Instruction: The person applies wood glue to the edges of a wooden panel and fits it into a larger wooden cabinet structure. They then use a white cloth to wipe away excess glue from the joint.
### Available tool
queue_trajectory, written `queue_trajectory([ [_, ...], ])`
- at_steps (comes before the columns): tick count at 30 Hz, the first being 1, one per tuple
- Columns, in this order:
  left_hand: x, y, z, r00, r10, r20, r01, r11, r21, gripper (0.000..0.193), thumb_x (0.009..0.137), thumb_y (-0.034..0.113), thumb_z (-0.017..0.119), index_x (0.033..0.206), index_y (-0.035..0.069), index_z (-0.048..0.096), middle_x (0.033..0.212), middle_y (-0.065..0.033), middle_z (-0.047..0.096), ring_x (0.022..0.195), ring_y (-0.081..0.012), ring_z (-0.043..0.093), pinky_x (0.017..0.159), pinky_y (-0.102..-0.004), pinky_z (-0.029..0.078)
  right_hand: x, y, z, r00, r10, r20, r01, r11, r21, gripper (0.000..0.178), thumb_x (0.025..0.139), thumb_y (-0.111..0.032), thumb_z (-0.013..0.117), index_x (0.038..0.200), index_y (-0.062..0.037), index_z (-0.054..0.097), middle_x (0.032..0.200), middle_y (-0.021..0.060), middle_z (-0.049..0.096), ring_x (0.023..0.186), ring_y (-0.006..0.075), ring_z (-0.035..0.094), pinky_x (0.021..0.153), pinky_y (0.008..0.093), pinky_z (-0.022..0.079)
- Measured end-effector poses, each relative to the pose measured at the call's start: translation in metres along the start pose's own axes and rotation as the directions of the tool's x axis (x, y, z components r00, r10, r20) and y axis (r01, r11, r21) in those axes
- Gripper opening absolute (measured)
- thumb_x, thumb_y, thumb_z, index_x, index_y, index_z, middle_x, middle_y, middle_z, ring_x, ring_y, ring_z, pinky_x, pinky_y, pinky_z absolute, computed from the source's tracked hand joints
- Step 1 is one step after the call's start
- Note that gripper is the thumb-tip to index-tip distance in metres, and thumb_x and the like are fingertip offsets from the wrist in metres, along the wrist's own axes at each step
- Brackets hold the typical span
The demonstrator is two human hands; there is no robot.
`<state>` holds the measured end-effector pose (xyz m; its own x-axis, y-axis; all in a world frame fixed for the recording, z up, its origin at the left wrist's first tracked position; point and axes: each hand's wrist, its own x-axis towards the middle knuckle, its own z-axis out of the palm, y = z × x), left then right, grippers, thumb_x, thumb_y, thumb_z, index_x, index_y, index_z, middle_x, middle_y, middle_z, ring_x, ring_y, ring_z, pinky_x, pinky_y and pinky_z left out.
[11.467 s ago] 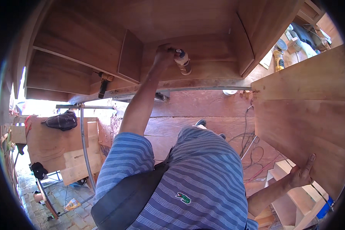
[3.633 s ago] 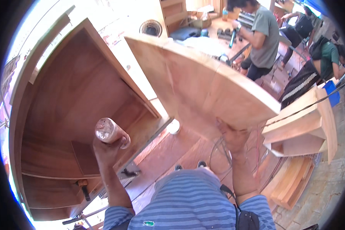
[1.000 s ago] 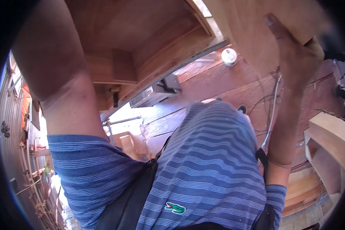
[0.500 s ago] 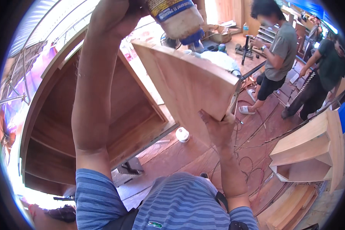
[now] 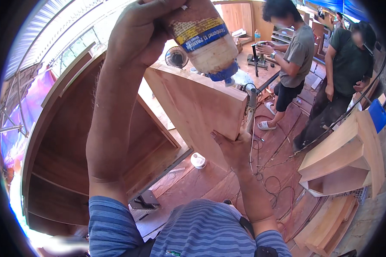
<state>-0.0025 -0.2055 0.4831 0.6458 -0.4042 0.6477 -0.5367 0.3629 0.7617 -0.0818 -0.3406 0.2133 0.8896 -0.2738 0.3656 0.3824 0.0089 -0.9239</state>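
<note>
My left hand [image 5: 143, 32] is raised and wrapped round a glue bottle [image 5: 210, 47] with a yellow and blue label and a blue cap. The bottle is tipped nozzle-down over the upper edge of a pale wooden board [image 5: 188, 105], close to that edge's right end. Whether the nozzle touches the wood I cannot tell. Below, my right hand [image 5: 236, 150] grips the board's lower right corner, its thumb on the near face and its other fingers partly hidden behind.
A large curved wooden cabinet [image 5: 73, 145] stands at left. A white tub [image 5: 198, 160] sits on the floor, where cables [image 5: 272, 188] trail. Two people [image 5: 298, 47] [image 5: 347, 64] stand at right, above wooden pieces [image 5: 334, 158]. Behind the bottle is a fan [image 5: 176, 58].
The glue bottle has moved along the board's upper edge toward its right end, my left hand with it. My right hand keeps its grip. The person at far right has straightened up.
</note>
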Motion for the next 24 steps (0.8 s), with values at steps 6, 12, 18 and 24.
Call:
queue_trajectory([
  [6, -0.002, -0.007, 0.006, 0.998, -0.055, 0.004, 0.055, 0.998, -0.003, 0.027, 0.089, 0.020, 0.066, 0.106, 0.000, 0.058, 0.095, -0.0072, 0.063, 0.091, -0.0189, 0.061, 0.086, -0.0343, 0.049, 0.000, -0.001, 0.001, 0.999, -0.035, -0.001, 0.035, 0.999, -0.006, 0.022, 0.078, -0.009, 0.076, 0.095, 0.0032, 0.068, 0.082, 0.0089, 0.072, 0.074, 0.0111, 0.067, 0.064, 0.0283, 0.053],
  [12, -0.010, 0.003, 0.016, 0.996, -0.057, 0.064, 0.063, 0.993, -0.099, 0.028, 0.089, 0.020, 0.066, 0.106, 0.000, 0.058, 0.093, -0.0078, 0.062, 0.090, -0.0205, 0.061, 0.087, -0.0363, 0.049, 0.000, -0.002, 0.004, 0.998, -0.056, 0.018, 0.056, 0.998, 0.003, 0.023, 0.078, -0.008, 0.076, 0.095, 0.0036, 0.068, 0.082, 0.0088, 0.072, 0.074, 0.0109, 0.066, 0.064, 0.0283, 0.053],
  [18, -0.011, 0.009, 0.026, 0.988, -0.146, -0.044, 0.143, 0.987, -0.072, 0.030, 0.089, 0.019, 0.066, 0.110, -0.001, 0.058, 0.095, -0.0088, 0.063, 0.089, -0.0211, 0.062, 0.086, -0.0365, 0.050, 0.001, 0.000, 0.007, 0.998, -0.061, 0.006, 0.061, 0.998, 0.000, 0.023, 0.078, -0.008, 0.076, 0.096, 0.0036, 0.067, 0.080, 0.0089, 0.071, 0.073, 0.0110, 0.066, 0.064, 0.0281, 0.053],
  [24, -0.003, -0.006, -0.010, 0.999, -0.030, 0.029, 0.032, 0.997, -0.066, 0.033, 0.088, 0.018, 0.067, 0.113, -0.002, 0.058, 0.098, -0.0096, 0.065, 0.093, -0.0209, 0.063, 0.088, -0.0362, 0.050, 0.000, -0.005, 0.010, 0.998, -0.056, 0.020, 0.057, 0.998, -0.038, 0.024, 0.077, -0.010, 0.076, 0.095, 0.0036, 0.067, 0.079, 0.0092, 0.071, 0.072, 0.0110, 0.066, 0.063, 0.0278, 0.052],
])
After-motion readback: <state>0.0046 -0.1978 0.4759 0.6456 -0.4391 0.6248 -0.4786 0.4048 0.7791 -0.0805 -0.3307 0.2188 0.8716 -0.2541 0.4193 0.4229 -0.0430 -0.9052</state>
